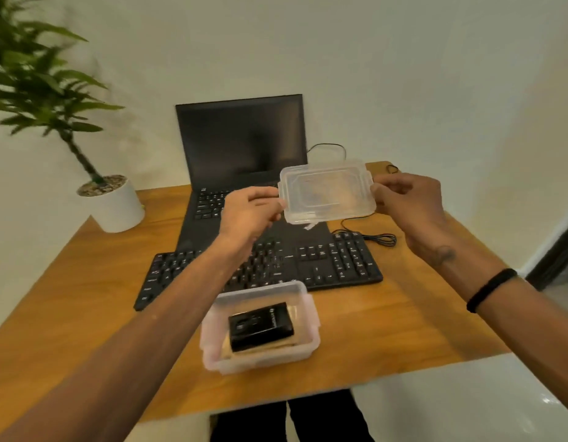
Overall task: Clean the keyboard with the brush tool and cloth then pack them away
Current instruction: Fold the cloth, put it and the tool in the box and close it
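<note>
Both hands hold a clear lid over the desk.

The left hand (249,212) pinches the lid (327,194) at its 9 o'clock edge, the right hand (407,202) at 3 o'clock, each grip clenched on it. At 6 o'clock the open container (308,342) holds a black brush tool (260,327) lying on a tan cloth (226,350). The keyboard (340,260) lies between the container and the laptop (241,138).
</note>
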`<action>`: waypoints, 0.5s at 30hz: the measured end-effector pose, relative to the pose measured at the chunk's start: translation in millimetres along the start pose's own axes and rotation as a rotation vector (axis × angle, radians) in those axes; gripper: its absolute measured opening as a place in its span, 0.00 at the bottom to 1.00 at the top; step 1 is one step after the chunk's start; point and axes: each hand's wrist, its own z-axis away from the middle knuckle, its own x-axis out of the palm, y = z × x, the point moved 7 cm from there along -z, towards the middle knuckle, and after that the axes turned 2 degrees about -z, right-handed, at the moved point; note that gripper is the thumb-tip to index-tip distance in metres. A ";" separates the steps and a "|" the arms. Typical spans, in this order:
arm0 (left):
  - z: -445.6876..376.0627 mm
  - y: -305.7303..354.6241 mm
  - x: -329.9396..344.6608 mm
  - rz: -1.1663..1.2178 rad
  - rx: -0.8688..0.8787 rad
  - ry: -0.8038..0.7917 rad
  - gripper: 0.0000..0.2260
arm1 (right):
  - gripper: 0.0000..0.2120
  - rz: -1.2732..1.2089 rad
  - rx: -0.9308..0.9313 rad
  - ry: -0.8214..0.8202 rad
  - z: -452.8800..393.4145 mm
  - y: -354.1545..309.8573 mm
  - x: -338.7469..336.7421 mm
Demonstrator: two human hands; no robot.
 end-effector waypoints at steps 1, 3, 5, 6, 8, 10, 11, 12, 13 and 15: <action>12.1 -1.3 -17.6 0.004 0.005 0.017 0.08 | 0.06 -0.027 0.004 -0.051 12.3 -5.9 11.5; 33.3 -6.5 -47.8 0.016 0.001 0.044 0.10 | 0.07 -0.046 0.020 -0.128 34.4 -13.2 29.1; 55.6 -14.2 -74.6 0.023 -0.002 0.071 0.11 | 0.08 -0.027 0.028 -0.178 55.5 -15.9 42.6; 66.5 -17.7 -86.4 0.007 0.010 0.091 0.11 | 0.09 0.003 0.016 -0.197 65.7 -17.9 47.9; 86.4 -23.7 -101.4 -0.055 0.067 0.120 0.10 | 0.11 0.067 -0.062 -0.235 86.2 -23.2 53.2; 102.8 -29.3 -109.7 -0.104 0.128 0.139 0.09 | 0.12 0.091 -0.170 -0.285 103.5 -27.4 56.7; 109.1 -32.6 -112.2 -0.138 0.157 0.153 0.08 | 0.12 0.101 -0.215 -0.313 110.8 -26.9 58.0; 114.5 -35.3 -113.7 -0.183 0.188 0.168 0.08 | 0.12 0.120 -0.244 -0.334 116.4 -24.3 58.8; 119.2 -37.6 -114.5 -0.233 0.217 0.182 0.07 | 0.11 0.138 -0.261 -0.346 120.4 -20.5 58.6; 128.3 -45.9 -113.9 -0.285 0.258 0.194 0.07 | 0.12 0.150 -0.277 -0.368 127.1 -10.0 57.4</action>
